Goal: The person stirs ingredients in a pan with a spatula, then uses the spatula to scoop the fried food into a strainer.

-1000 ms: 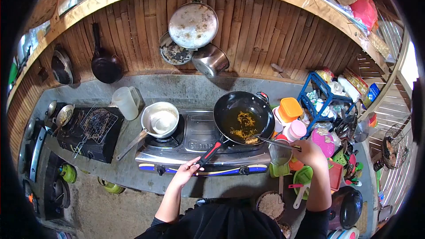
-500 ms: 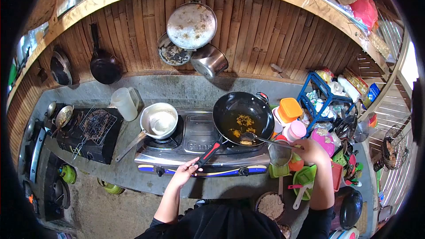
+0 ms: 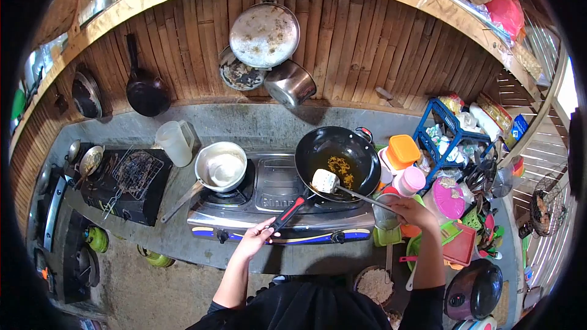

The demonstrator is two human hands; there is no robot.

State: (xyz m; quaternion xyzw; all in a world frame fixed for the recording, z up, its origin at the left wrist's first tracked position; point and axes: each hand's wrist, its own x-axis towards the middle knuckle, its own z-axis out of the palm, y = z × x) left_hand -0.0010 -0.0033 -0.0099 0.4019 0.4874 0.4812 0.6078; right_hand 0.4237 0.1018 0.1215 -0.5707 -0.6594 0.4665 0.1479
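Note:
A black wok (image 3: 312, 143) stands on the right burner of the gas stove (image 3: 276, 174), with oil and orange-brown bits of food (image 3: 340, 168) in its bottom. My left hand (image 3: 254, 239) is closed around the wok's black-and-red handle (image 3: 288, 212). In my right hand (image 3: 417, 212) is the long handle of a metal spatula (image 3: 324, 181), reaching in from the right. Its pale, shiny blade sits over the wok's near left side, beside the food bits. Below the right hand, a strainer (image 3: 387, 215) lies close to the wok's right edge.
A light saucepan (image 3: 221, 167) occupies the left burner, its handle pointing toward me. Orange (image 3: 403, 149) and pink (image 3: 411, 179) containers crowd the wok's right side, with a blue rack (image 3: 451, 123) behind. Farther left are a plastic jug (image 3: 175, 144) and a grill rack (image 3: 137, 171).
The spatula's blade has moved left and up in the wok and turned its bright face into view. My right hand has shifted slightly left. My left hand stays on the handle.

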